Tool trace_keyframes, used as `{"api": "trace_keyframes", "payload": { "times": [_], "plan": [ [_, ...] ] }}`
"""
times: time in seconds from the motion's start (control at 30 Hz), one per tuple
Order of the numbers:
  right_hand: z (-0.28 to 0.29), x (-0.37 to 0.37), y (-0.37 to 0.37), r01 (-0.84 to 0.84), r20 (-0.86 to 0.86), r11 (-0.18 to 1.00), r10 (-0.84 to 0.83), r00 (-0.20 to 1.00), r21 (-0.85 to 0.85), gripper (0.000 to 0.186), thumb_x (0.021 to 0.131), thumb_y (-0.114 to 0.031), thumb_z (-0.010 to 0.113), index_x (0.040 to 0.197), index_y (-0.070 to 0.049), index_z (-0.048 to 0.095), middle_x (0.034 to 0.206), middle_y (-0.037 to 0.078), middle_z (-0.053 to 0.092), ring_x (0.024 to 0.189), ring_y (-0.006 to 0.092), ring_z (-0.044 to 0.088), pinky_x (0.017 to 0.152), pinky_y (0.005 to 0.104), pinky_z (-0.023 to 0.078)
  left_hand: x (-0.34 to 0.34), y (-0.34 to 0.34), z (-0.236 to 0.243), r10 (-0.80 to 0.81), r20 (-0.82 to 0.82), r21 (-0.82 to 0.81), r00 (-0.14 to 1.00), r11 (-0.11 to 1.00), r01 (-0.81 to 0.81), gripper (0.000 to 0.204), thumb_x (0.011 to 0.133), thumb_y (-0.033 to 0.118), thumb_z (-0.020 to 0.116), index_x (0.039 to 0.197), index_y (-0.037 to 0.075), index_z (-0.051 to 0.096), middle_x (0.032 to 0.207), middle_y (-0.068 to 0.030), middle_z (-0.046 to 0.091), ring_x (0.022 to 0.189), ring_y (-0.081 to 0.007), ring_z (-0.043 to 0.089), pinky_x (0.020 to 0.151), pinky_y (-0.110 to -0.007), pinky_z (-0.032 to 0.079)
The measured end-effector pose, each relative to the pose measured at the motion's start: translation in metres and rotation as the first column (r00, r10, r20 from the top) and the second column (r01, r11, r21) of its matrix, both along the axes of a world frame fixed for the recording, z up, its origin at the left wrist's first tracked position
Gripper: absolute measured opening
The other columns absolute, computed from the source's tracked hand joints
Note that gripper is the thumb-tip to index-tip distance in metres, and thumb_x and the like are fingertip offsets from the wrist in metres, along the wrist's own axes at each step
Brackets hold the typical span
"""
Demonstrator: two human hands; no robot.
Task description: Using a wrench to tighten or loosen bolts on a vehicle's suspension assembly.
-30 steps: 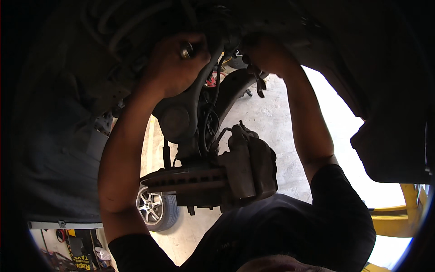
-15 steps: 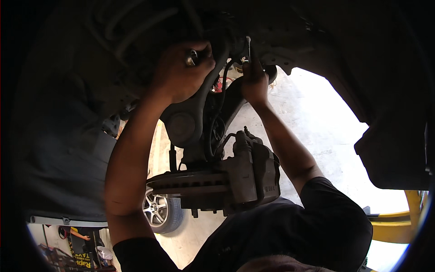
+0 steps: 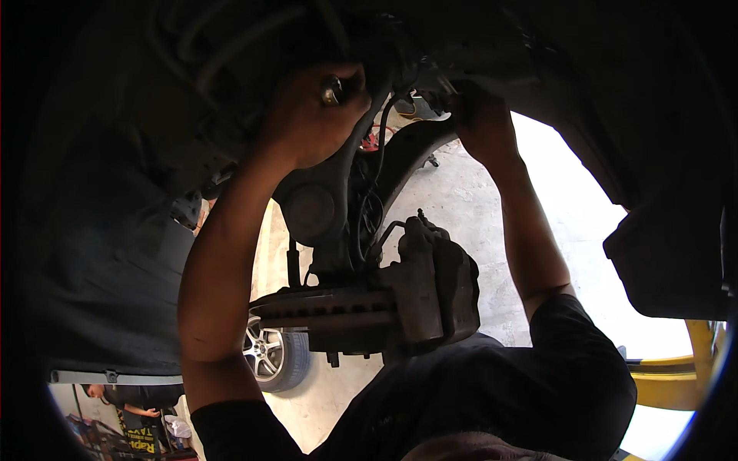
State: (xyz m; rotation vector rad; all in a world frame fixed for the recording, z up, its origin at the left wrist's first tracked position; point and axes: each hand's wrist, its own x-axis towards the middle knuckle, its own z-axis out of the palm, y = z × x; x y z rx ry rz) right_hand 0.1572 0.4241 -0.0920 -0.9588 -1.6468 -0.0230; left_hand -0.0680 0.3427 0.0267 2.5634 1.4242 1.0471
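Beneath a raised car, my left hand (image 3: 315, 119) is closed around a metal tool (image 3: 332, 91) whose shiny round end sticks out of the fist. This fist is up beside the dark curved suspension knuckle (image 3: 309, 215). My right hand (image 3: 484, 127) is closed, right of the knuckle's top and near the outer end of a dark suspension arm (image 3: 415, 150). A slim metal wrench (image 3: 444, 81) shows faintly at its fingers; deep shadow hides most of it. Below both hands are the brake disc (image 3: 330, 311) and the brake caliper (image 3: 434, 284), with a thin black hose (image 3: 382, 138) above.
Dark wheel-arch lining (image 3: 661, 261) hangs at the right, and a coil spring (image 3: 246, 46) is at upper left. A wheel (image 3: 280, 357) stands on the floor below. Yellow lift parts (image 3: 669, 384) are at lower right. Another person (image 3: 142, 399) stands at far lower left.
My right hand has moved right with the wrench, which now tilts and shows less. My left hand has shifted slightly right. The other person has come further into view, bending.
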Motion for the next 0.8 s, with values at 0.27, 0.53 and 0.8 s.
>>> {"api": "trace_keyframes", "payload": {
  "times": [0.27,0.53,0.8],
  "plan": [
    [0.068,0.009,-0.022,0.145,0.602,0.957,0.037,0.798,-0.251,0.022,0.086,-0.018,0.052,0.097,-0.002,0.06,0.08,0.017,0.063,0.077,0.03,0.063,0.067,0.0375,0.05,0.006,-0.008,0.005,0.128,-0.074,-0.048,0.989,0.99,-0.132,0.034,0.075,0.027,0.059,0.098,0.003,0.062,0.082,-0.0172,0.064,0.076,-0.0255,0.063,0.072,-0.034,0.047],
    [0.144,0.026,0.016,-0.182,0.427,0.629,0.684,0.591,-0.756,0.022,0.082,-0.017,0.05,0.071,0.001,0.057,0.064,0.011,0.058,0.056,0.0161,0.055,0.05,0.0326,0.044,-0.004,0.003,-0.003,0.018,0.014,0.085,1.0,0.996,-0.019,0.014,0.081,0.019,0.061,0.083,0.005,0.057,0.074,-0.0007,0.055,0.068,-0.0086,0.049,0.062,-0.025,0.042],
    [0.148,0.01,0.038,-0.506,0.683,0.709,0.674,0.283,-0.491,0.021,0.08,-0.018,0.054,0.069,-0.001,0.058,0.062,0.006,0.056,0.055,0.0158,0.051,0.05,0.0339,0.042,0.004,-0.015,-0.002,0.155,0.124,-0.066,0.98,0.987,-0.148,0.025,0.081,0.016,0.063,0.1,0.0,0.058,0.088,-0.0037,0.06,0.086,-0.0104,0.054,0.083,-0.025,0.043]
  ]
}}
